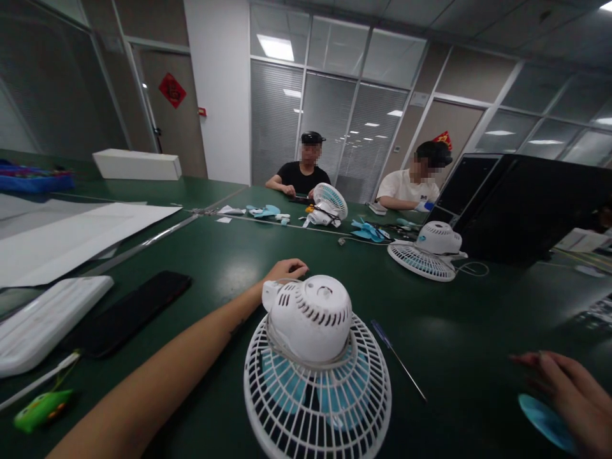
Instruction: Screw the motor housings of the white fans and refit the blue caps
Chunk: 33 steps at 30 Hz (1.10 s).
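Observation:
A white desk fan lies face down in front of me, its grille over light blue blades and its cord wound round the motor housing. Beyond the housing, my left hand rests on the table, fingers loosely bent and holding nothing visible. At the lower right is my right hand, slightly blurred, with fingers extended and apart. A light blue curved piece shows just under it; whether they touch I cannot tell. Between the fan and that hand lies a screwdriver with a blue handle.
Across the green table sit two people. Near them are another fan, loose blue blades, a face-down fan and a large black box. At left lie a black phone, a white power strip and a green toy.

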### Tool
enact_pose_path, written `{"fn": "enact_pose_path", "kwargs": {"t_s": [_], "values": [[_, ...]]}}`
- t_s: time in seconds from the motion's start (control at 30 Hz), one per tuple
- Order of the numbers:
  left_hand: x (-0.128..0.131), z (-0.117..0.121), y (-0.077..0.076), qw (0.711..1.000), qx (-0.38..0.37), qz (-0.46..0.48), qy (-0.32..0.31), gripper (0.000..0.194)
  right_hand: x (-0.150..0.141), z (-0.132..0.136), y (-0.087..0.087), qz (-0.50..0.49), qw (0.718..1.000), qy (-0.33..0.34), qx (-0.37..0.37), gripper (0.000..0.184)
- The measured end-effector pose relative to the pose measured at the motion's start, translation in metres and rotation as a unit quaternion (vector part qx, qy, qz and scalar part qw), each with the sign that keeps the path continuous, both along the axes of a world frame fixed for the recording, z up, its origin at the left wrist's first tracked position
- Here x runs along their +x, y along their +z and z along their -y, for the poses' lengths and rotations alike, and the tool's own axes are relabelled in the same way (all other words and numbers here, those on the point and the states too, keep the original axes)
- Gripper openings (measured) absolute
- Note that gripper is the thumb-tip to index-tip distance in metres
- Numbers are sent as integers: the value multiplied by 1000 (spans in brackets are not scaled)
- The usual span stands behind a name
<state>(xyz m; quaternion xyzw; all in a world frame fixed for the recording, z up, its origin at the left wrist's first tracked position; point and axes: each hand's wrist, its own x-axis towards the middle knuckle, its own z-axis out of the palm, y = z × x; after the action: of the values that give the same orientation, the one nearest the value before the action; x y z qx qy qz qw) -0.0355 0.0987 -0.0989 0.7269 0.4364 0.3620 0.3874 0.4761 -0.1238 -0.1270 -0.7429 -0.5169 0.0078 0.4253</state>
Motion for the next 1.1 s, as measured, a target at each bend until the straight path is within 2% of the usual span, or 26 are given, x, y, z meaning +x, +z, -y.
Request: {"fn": "enact_pose_path", "kwargs": {"t_s": [0.07, 0.17, 0.2, 0.27, 0.3, 0.43, 0.5, 0.53, 0.6, 0.63, 0.7, 0.8, 0.83, 1.0, 1.1], "values": [[1, 2, 0, 1000, -6, 8, 2, 24, -48, -14, 24, -140, 988, -20, 66, 21], [3, 4, 2, 1000, -17, 23, 7, 27, -111, -41, 63, -173, 984, 29, 30, 18], [3, 4, 4, 999, -22, 30, 9, 29, -129, -49, 75, -169, 984, 32, 40, 23], [1, 3, 11, 998, -34, 43, 8, 34, -162, -62, 97, -176, 976, 118, 59, 31], [-1, 3, 17, 998, -41, 50, 5, 38, -178, -67, 107, -195, 962, 162, 96, 32], [-18, 8, 56, 994, -71, 72, -32, 57, -244, -75, 142, -225, 885, 354, 200, 27], [-28, 22, 82, 992, -78, 78, -66, 64, -274, -75, 158, -236, 841, 441, 204, 23], [-34, 32, 94, 989, -80, 82, -96, 67, -287, -75, 164, -240, 821, 481, 193, 18], [-42, 56, 117, 969, -63, 80, -225, 71, -309, -75, 173, -224, 791, 547, 159, 16], [-44, 69, 126, 960, -54, 52, -271, 74, -317, -76, 176, -205, 783, 570, 145, 16], [-46, 92, 138, 954, -29, -26, -298, 81, -329, -77, 177, -157, 781, 590, 133, 12], [-41, 112, 145, 954, 10, -122, -272, 63, -333, -76, 177, -91, 800, 578, 133, 9], [-39, 114, 145, 952, 18, -136, -273, 63, -331, -75, 177, -61, 808, 572, 128, 9], [-27, 122, 147, 957, 63, -177, -221, 92, -311, -68, 182, 110, 822, 544, 127, 7], [-16, 133, 142, 950, 95, -206, -213, 90, -306, -67, 183, 125, 823, 536, 140, 9]]}}
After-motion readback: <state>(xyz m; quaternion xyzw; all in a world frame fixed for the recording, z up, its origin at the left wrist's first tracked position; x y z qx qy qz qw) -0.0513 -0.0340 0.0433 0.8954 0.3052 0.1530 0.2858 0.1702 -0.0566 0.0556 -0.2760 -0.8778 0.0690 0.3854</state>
